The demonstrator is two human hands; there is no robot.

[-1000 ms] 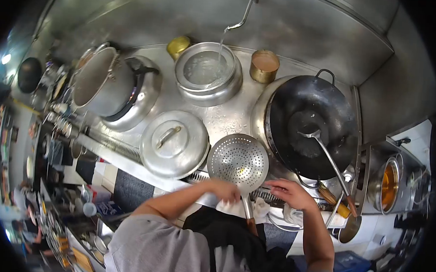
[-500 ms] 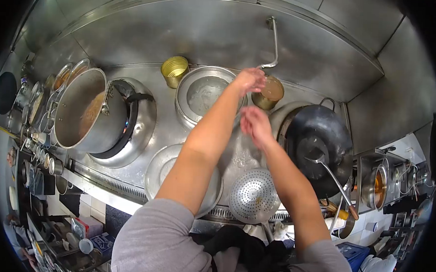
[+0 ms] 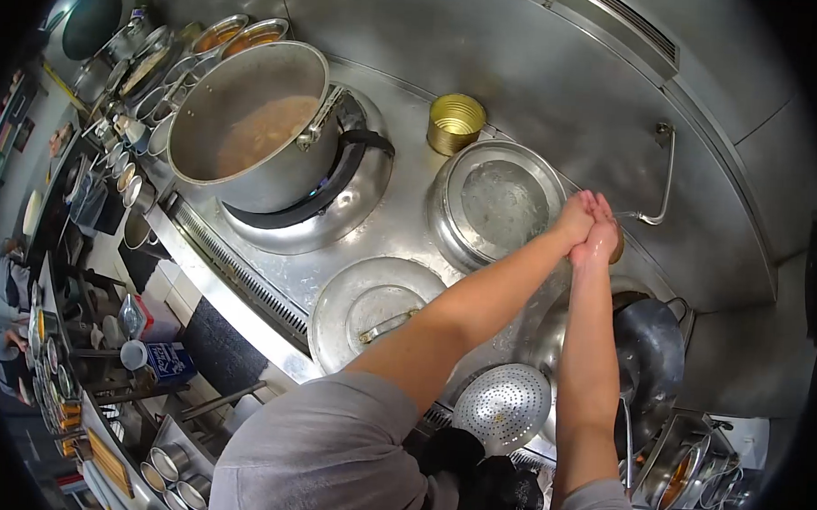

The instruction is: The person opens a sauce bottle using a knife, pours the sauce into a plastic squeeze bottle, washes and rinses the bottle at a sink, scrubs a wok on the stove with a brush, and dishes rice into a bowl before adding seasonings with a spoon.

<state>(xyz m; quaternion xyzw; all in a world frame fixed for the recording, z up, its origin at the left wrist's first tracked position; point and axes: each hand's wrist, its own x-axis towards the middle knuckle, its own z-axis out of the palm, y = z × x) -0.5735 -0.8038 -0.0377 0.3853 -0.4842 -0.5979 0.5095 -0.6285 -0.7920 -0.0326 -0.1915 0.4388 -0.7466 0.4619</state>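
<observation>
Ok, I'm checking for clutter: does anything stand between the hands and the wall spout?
No visible object does: only what looks like a thin stream of water spans the gap from the spout to the hands. A mostly hidden can shows beside the hands, outside that gap.

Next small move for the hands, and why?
I'd probably rub the left hand and right hand against each other at the spout: they are pressed together right by its mouth, what looks like water reaches them from it, and no tool shows in either.
</observation>
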